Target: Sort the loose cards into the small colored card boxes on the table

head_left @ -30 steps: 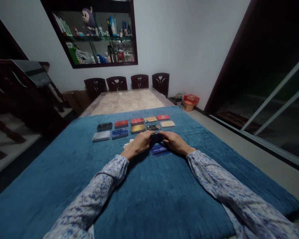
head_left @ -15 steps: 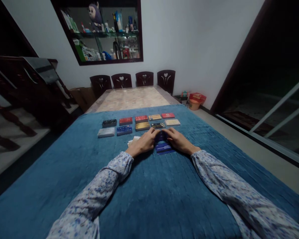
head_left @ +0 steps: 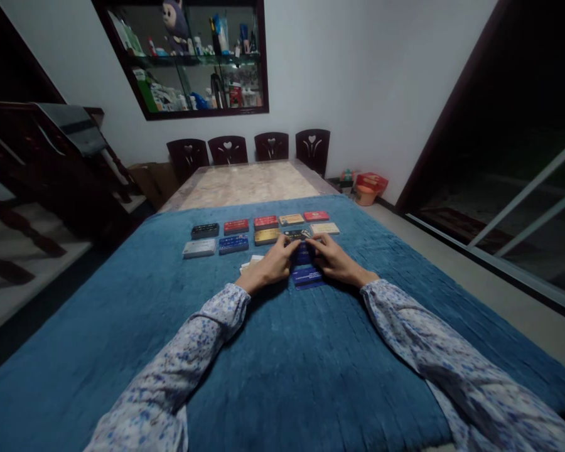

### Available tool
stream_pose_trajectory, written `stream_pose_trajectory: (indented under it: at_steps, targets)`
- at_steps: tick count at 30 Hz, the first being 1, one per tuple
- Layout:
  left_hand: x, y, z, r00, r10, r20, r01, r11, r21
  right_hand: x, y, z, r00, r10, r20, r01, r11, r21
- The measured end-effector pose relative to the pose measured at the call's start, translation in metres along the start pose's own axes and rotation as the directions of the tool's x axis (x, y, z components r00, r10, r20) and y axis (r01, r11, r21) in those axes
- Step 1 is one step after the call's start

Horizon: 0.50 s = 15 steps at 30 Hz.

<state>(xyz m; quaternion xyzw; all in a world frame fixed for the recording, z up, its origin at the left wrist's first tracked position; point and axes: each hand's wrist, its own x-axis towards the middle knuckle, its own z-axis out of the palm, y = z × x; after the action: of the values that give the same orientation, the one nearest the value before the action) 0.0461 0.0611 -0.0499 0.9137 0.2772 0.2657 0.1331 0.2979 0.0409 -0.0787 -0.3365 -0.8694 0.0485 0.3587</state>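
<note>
My left hand point(head_left: 277, 262) and my right hand point(head_left: 332, 256) face each other, fingers closed on the two sides of a dark blue stack of cards point(head_left: 304, 253). Just nearer to me a blue card point(head_left: 307, 277) lies on the cloth, its upper part close to the held stack. Some white cards point(head_left: 249, 263) show partly from behind my left hand. Right beyond my fingertips sits a black card stack point(head_left: 296, 235), partly covered by them. A gold card stack point(head_left: 266, 236) is left of it, and a cream card stack point(head_left: 324, 228) right.
More card stacks form two rows: silver point(head_left: 199, 248), blue point(head_left: 233, 244), black point(head_left: 204, 231), red point(head_left: 236, 226), another red point(head_left: 265, 222), yellow point(head_left: 291, 220) and a far-right red point(head_left: 316, 216). A blue cloth point(head_left: 282, 364) covers the near table. Dark chairs point(head_left: 272, 147) line the far end.
My fingers have lifted a little and tilted, so more of the dark blue stack shows between them. The view has shifted slightly; the other stacks stay put.
</note>
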Motion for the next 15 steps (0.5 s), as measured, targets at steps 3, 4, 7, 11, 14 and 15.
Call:
stream_pose_trajectory:
  at_steps: [3,4,7,11,14,15]
  targets:
    - [0.001,-0.001,0.0,1.0,0.007,-0.005,-0.007,1.0,-0.019,0.002,-0.002,-0.003,1.0,0.016,0.011,-0.016,1.0,0.015]
    - [0.002,-0.001,0.0,1.0,0.011,-0.005,-0.011,1.0,-0.021,0.002,-0.002,-0.003,1.0,0.021,0.017,-0.021,1.0,0.016]
    - [0.003,0.0,-0.002,1.0,0.017,-0.001,-0.017,1.0,-0.023,0.002,0.0,-0.002,0.999,0.03,0.021,-0.03,1.0,0.009]
    - [0.005,0.005,-0.007,1.0,-0.004,0.014,0.005,1.0,-0.023,0.003,0.002,0.004,0.999,0.028,-0.027,-0.028,0.999,-0.022]
    - [0.005,0.01,-0.013,0.999,-0.016,0.03,0.016,1.0,-0.021,0.005,-0.002,0.007,0.998,0.013,-0.06,-0.015,0.999,-0.038]
    - [0.005,0.012,-0.016,0.999,-0.016,0.032,0.017,1.0,-0.022,0.007,-0.004,0.006,0.998,0.01,-0.057,-0.012,0.999,-0.041]
